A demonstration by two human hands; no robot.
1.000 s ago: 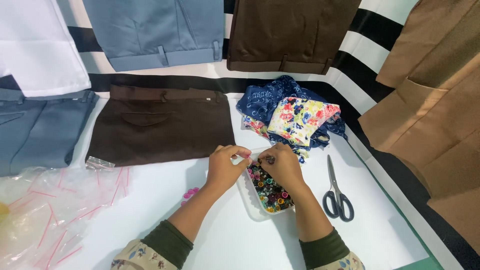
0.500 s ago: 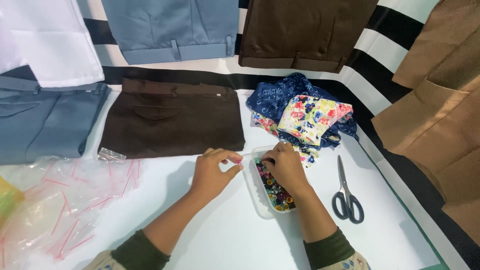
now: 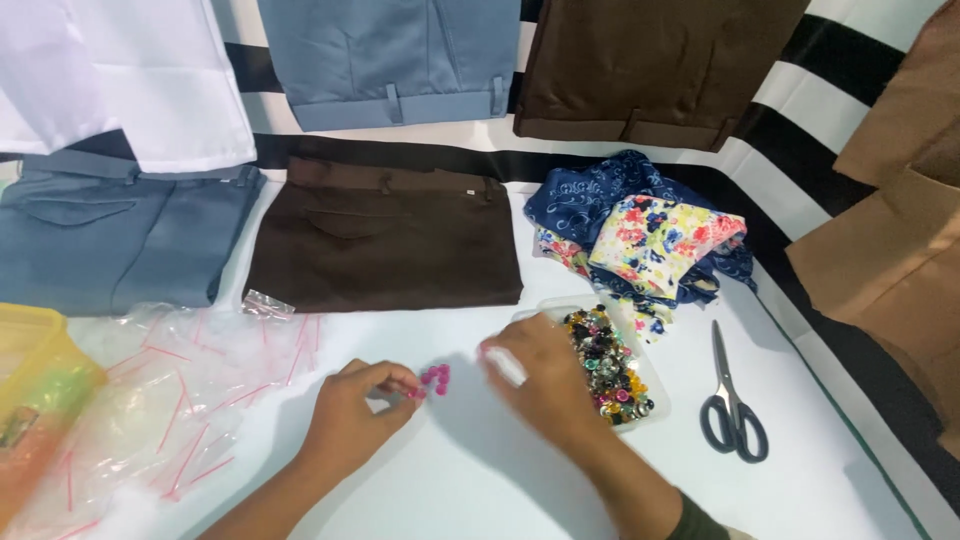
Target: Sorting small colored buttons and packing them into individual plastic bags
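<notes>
My left hand (image 3: 350,415) rests on the white table (image 3: 450,490), its fingertips pinched at a small cluster of pink buttons (image 3: 432,379). My right hand (image 3: 545,385) lies palm down just right of the pink buttons, fingers pointing left, beside a clear plastic tray of mixed coloured buttons (image 3: 608,365). Whether the right hand holds anything is hidden under its fingers. The tray sits partly under the right hand's edge.
Black-handled scissors (image 3: 728,400) lie right of the tray. Folded dark brown trousers (image 3: 385,235) and blue-grey trousers (image 3: 110,235) lie behind, with floral and blue fabric scraps (image 3: 650,235). Clear bags with red strips (image 3: 170,400) and a yellow container (image 3: 35,400) are at left.
Both hands moved left and down from over the button tray onto the bare table. Pink buttons now lie at the left fingertips. The view tilted and shifted.
</notes>
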